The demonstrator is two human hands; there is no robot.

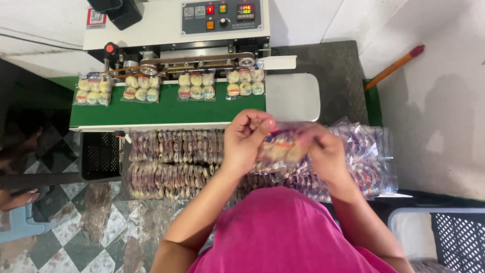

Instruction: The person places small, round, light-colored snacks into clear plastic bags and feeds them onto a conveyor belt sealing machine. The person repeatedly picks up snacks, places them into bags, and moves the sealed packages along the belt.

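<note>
Pinched between both hands at the centre of the frame, a clear packet (283, 146) of round buns is held above a tray. The left hand (246, 139) is closed on its left edge, fingers curled over the top; the right hand (326, 154) is closed on its right edge. Just below and behind, stacked packets (172, 162) are seen in rows. Higher up, four filled packets (197, 85) lie on the green belt (166, 108) of a sealing machine (177, 23).
</note>
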